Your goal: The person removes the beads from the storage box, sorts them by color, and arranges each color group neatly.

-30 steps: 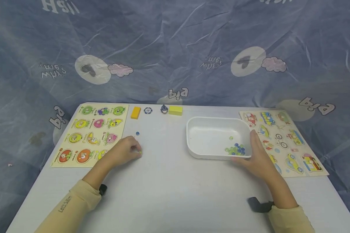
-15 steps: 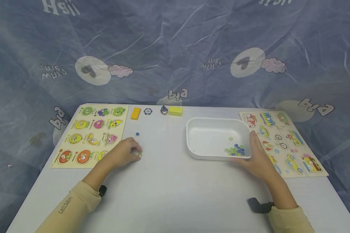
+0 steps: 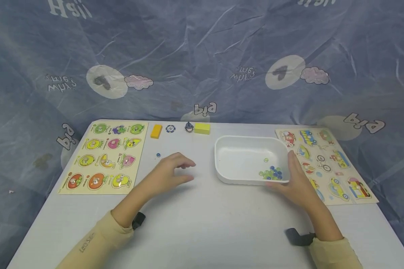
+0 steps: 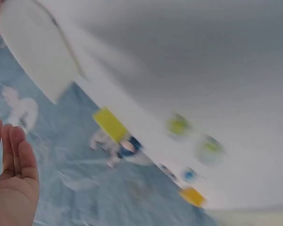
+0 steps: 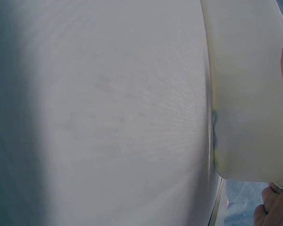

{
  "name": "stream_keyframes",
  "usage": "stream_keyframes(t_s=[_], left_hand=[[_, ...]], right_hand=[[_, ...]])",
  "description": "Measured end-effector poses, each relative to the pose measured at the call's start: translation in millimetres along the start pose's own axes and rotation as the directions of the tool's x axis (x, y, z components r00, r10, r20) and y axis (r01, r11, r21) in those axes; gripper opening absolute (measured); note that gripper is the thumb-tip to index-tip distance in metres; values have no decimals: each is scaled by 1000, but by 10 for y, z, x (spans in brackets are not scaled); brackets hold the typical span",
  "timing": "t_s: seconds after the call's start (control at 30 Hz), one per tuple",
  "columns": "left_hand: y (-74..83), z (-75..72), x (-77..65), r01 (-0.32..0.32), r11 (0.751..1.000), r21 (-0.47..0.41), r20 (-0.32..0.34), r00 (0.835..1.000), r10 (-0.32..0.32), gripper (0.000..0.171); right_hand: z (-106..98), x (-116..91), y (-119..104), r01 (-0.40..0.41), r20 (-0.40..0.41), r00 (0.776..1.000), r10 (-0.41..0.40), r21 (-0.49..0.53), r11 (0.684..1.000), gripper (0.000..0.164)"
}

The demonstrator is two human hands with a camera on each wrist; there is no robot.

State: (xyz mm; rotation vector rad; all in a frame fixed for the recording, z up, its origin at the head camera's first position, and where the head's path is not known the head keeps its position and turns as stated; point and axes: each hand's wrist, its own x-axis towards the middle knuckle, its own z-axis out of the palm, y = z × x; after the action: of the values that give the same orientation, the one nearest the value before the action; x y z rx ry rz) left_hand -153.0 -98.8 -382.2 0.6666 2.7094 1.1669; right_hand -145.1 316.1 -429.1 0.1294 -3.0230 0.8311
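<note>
My left hand (image 3: 170, 173) is over the table left of the white tray (image 3: 235, 181), its fingers extended and thumb apart, with nothing between them. In the left wrist view two blurred green marbles (image 4: 178, 125) show on the table; in the head view the hand hides them. A blue marble (image 3: 158, 154) lies behind that hand. My right hand (image 3: 297, 183) grips the tray's near right corner, thumb on the front wall and fingers along the right side. Several green and blue glass marbles (image 3: 272, 173) are gathered in that corner inside the tray.
A fruit puzzle board (image 3: 139, 142) lies at the left, a vehicle puzzle board (image 3: 345, 175) at the right. Along the back edge are an orange block (image 3: 156, 131), a poker chip (image 3: 170, 129), a small penguin figure (image 3: 189, 127) and a yellow block (image 3: 202, 128).
My left hand has moved right, away from the fruit board, and its fingers have spread from a pinch near a small greenish marble. The right hand and the tray have stayed in place.
</note>
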Motion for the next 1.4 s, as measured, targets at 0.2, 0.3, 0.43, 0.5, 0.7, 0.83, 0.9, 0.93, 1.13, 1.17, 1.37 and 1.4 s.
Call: stream_keyframes(t_s=[0.2, 0.3, 0.43, 0.5, 0.7, 0.83, 0.9, 0.93, 1.13, 1.17, 1.37, 1.4], left_hand=[[374, 335, 375, -174, 984, -35, 21, 984, 175, 31], [525, 524, 606, -224, 974, -19, 48, 973, 225, 30], [647, 799, 918, -233, 973, 8, 86, 969, 231, 29], [669, 941, 1062, -211, 977, 10, 107, 972, 209, 30], [729, 1268, 1376, -125, 992, -5, 161, 979, 125, 32], [771, 1402, 1513, -99, 994, 42, 186, 978, 90, 33], [788, 1452, 1560, -78, 995, 56, 197, 978, 66, 34], [792, 1475, 1579, -64, 996, 62, 201, 978, 51, 34], [810, 1567, 1620, -1, 996, 89, 236, 972, -19, 33], [812, 1575, 1617, 7, 996, 93, 243, 970, -29, 33], [823, 1598, 1591, 66, 995, 75, 278, 957, -84, 27], [821, 1604, 1593, 65, 995, 75, 284, 955, -84, 26]], right_hand=[[-11, -8, -16, -15, 6, 1000, 15, -4, 1000, 131], [-15, -11, -27, -19, 8, 1000, 19, -5, 1000, 131], [-1, -5, -20, -18, 4, 1000, 18, 4, 1000, 131], [5, -3, -13, -12, 4, 1000, 12, 10, 1000, 131], [0, -6, 2, -10, 12, 1000, 10, 20, 1000, 130], [-6, -4, 4, -4, 8, 1000, 4, 17, 1000, 129], [-1, 0, 13, 5, 2, 1000, -5, 15, 1000, 129], [2, 3, 17, 9, -2, 1000, -9, 17, 1000, 129], [24, 5, 40, 23, -11, 1000, -23, 34, 999, 129], [24, 4, 41, 23, -10, 1000, -23, 36, 999, 129], [18, 9, 39, 18, -5, 1000, -18, 36, 999, 129], [16, 9, 39, 19, -5, 1000, -19, 38, 999, 129]])
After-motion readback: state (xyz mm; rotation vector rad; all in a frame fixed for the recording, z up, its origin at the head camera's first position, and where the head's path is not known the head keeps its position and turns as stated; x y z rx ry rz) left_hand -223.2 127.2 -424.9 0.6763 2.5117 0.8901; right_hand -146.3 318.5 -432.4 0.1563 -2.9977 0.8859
